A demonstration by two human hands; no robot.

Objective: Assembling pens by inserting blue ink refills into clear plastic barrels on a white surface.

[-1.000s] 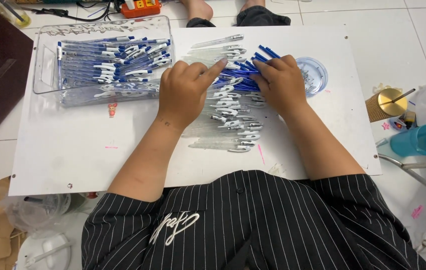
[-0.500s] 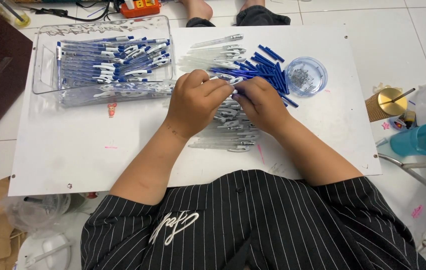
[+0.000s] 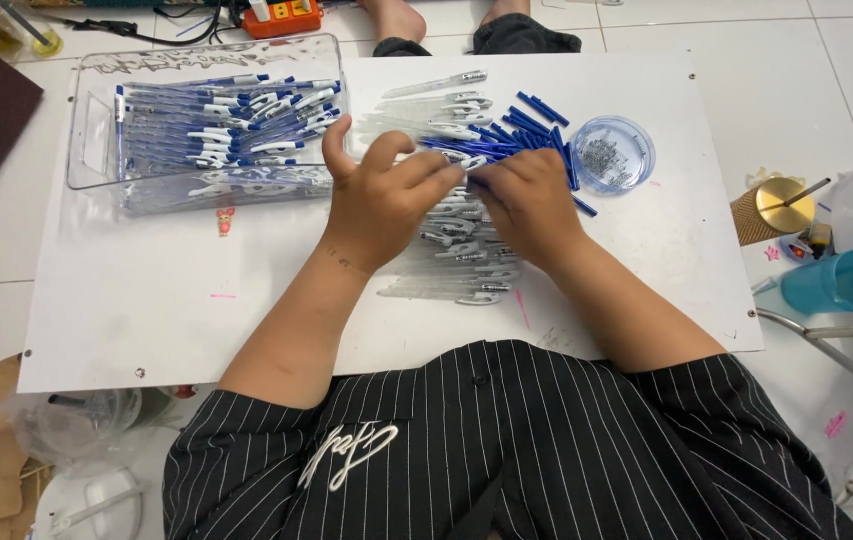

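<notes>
My left hand (image 3: 386, 200) lies palm down over the middle of the white board (image 3: 146, 300), wrist bent a little so the knuckles hump up. The thumb sticks out toward the tray (image 3: 96, 140), and the fingers curl in to the right, tips pinched on a small pen part (image 3: 468, 163) right where both hands meet. My right hand (image 3: 531, 205) comes in from the other side, also palm down, fingers bunched and pointing left, closed on the same part. The fingertips of the two hands touch or nearly touch; what exactly sits between them is too small to make out, only a bit of white and blue.

Both forearms run up from my striped shirt (image 3: 506, 450) and angle toward each other, making a narrow V over the board.

Under and just behind my hands lies the pile of clear barrels (image 3: 451, 265), spread in a loose row from the top of the board down to near my lap. Behind my right hand are blue refills (image 3: 536, 120), fanned out, some touching my knuckles. Just right of them stands a round clear dish (image 3: 611, 152) with small metal bits in it.

The tray, to the left of my left thumb, holds finished blue-and-white pens (image 3: 226, 125) laid lengthwise. Off the board at the right are a gold cup (image 3: 771, 210) and a teal cup (image 3: 836, 283).
</notes>
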